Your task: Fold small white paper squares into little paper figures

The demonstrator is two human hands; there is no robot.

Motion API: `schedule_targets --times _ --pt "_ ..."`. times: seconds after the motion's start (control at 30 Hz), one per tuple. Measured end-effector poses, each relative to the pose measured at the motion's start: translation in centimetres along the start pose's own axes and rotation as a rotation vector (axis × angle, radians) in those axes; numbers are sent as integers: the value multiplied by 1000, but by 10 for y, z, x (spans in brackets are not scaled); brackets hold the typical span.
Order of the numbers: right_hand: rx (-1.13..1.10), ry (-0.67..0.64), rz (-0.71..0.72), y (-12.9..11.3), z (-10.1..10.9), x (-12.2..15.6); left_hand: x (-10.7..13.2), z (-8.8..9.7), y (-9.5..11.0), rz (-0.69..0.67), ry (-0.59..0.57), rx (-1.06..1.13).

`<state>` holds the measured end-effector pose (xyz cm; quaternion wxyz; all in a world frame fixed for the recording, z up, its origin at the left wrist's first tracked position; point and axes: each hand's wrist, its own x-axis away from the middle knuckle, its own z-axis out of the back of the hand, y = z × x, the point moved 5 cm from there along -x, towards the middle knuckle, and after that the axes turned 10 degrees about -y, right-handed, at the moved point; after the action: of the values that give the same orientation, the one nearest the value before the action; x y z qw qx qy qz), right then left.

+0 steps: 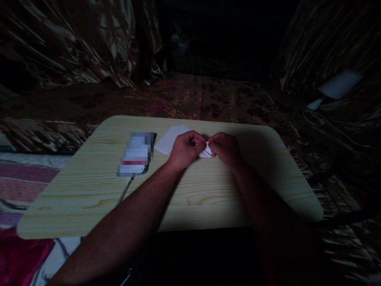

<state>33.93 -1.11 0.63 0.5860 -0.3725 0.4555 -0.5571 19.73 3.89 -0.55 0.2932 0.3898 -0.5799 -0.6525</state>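
Note:
Both hands meet at the middle of a small light wooden table point(208, 190). My left hand point(186, 149) and my right hand point(226, 149) are closed in pinches on a small folded piece of white paper point(206, 151) held between them just above the tabletop. A thin stack of white paper sheets point(169, 139) lies on the table just behind my left hand. Most of the held paper is hidden by my fingers.
A blurred-out flat object point(136, 155) with a cable point(125, 190) running toward the table's near edge lies left of the hands. Patterned fabric surrounds the table. A white device point(339, 84) and a cord point(315, 117) sit at the far right. The scene is dim.

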Motion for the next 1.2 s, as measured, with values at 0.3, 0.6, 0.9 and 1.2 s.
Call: schedule_targets --times 0.3,0.6,0.9,1.2 --pt "4 2 -11 -3 0 1 1 -1 1 12 -1 15" --pt "7 8 -32 -2 0 0 2 -1 1 13 7 14" --pt "5 3 -16 -3 0 1 2 -2 3 -20 -28 -7" --pt "71 33 -40 -2 1 1 3 -5 5 -7 -50 7"
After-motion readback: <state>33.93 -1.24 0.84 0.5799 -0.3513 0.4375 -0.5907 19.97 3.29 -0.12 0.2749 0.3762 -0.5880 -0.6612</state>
